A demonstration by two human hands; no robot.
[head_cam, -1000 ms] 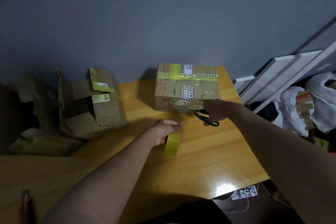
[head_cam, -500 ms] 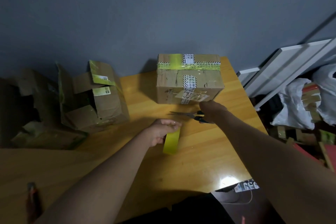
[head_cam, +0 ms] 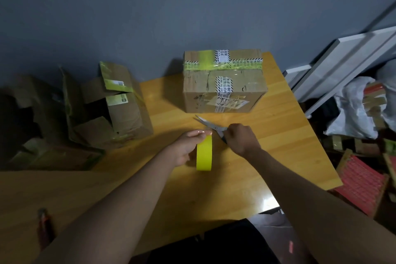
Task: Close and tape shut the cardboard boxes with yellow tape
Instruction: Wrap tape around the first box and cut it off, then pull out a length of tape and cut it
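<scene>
Scissors [head_cam: 211, 126] have dropped from the taped box [head_cam: 224, 83] to the bench [head_cam: 278, 146]; right hand [head_cam: 241, 138] grips their handles, left hand [head_cam: 187, 148] clasps the tape [head_cam: 204, 153] alongside. Next: release them, fetch the open box [head_cam: 107, 105] far left

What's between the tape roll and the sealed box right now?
In the head view, the scissors lie between the tape roll and sealed box, held by the right hand.

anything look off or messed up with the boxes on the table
The box on the left lies tipped with its flaps hanging open and crumpled, yellow tape strips loose on them. The closed box by the wall looks scuffed, its label wrinkled. Crushed cardboard is piled at the far left.
</scene>
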